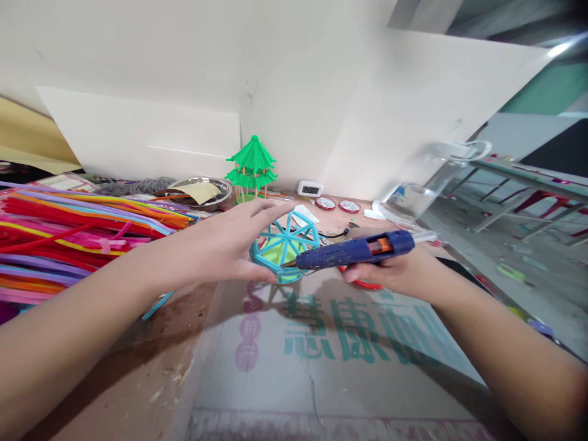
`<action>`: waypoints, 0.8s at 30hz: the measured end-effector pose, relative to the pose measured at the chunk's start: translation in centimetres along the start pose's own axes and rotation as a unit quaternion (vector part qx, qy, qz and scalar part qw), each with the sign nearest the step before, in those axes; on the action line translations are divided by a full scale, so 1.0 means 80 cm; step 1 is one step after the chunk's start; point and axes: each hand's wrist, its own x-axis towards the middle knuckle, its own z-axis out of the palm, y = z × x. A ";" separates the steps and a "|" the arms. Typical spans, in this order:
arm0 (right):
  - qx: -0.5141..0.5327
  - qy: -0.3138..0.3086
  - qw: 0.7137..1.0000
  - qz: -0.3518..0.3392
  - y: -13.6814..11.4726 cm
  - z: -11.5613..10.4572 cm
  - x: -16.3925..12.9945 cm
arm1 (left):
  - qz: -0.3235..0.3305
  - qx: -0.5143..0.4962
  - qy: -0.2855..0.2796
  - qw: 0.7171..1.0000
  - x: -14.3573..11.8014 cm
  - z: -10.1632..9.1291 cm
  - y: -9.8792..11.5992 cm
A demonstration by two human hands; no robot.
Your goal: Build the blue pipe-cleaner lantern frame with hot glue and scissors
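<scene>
My left hand (229, 245) grips a small round frame of teal pipe cleaners (285, 244) with a light green inside, held above the table. My right hand (390, 272) holds a blue hot glue gun (358, 251) level, its nozzle pointing left and touching the lower rim of the teal frame. A glue stick shows at the gun's back end.
A big pile of coloured pipe cleaners (68, 239) lies at the left. A finished green pagoda model (252, 166), a metal bowl (202, 191), a small white clock (309, 188), two red-rimmed discs (337, 204) and a clear water jug (427, 180) stand behind. A printed sheet (331, 361) covers the table.
</scene>
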 end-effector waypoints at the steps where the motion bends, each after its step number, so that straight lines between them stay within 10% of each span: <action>1: -0.001 0.000 1.000 0.000 0.000 0.000 0.000 | 0.000 0.000 0.000 1.000 0.000 0.000 0.000; 24: 0.038 -0.016 0.998 0.041 0.026 -0.035 -0.010 | -0.016 0.002 -0.003 1.000 -0.005 -0.003 -0.011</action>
